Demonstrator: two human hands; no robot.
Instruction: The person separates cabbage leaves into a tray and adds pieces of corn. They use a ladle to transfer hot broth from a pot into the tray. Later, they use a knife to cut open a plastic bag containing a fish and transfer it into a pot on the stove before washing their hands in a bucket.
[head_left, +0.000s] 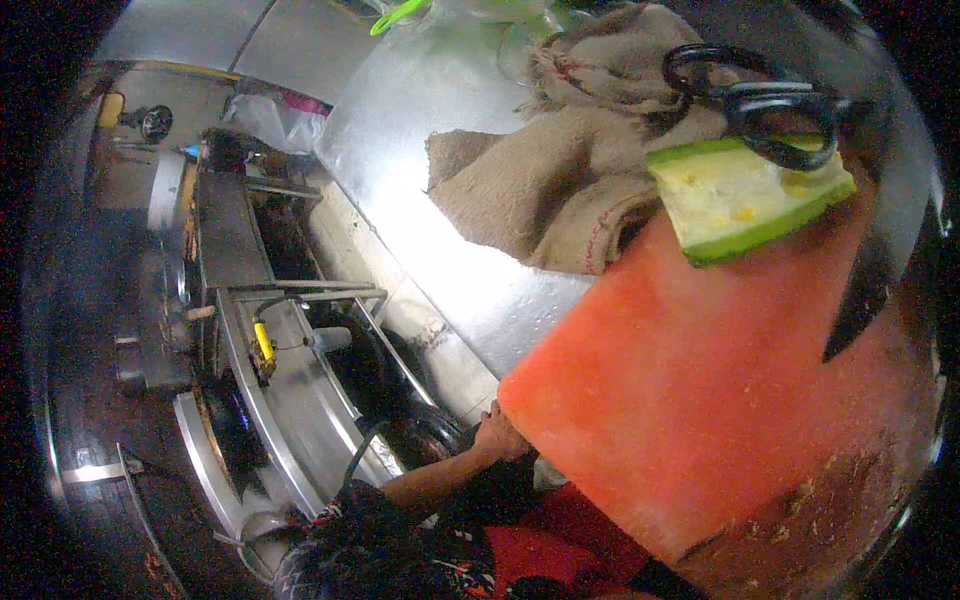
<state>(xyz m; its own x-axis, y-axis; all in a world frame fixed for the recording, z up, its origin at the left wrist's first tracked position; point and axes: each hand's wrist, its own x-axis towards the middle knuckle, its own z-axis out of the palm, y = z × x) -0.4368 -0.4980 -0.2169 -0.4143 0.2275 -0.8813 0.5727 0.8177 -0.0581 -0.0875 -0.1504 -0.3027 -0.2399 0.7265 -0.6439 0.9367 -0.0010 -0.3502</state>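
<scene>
My left hand (501, 436) is at the near-left corner of an orange-red cutting board (645, 382), its fingers against the edge. Whether they grip the edge is hard to see. My right hand is out of view. On the board's far end lies a pale yellow-green slab with green edges (750, 195), its kind unclear. Black looped handles, apparently of scissors (787, 124), overlap it. A dark, pointed blade (859, 300) extends over the board's right side. Folded brown burlap cloth (555, 180) is bunched beyond the board.
Under the board and cloth is a shiny metal counter (390, 127). Metal framework and a long trough-like surface (292, 405) run along the left, with a yellow cylindrical object (264, 345) on it. A white plastic bag (274, 120) sits farther off. The board's lower right (825, 517) looks brown and rough.
</scene>
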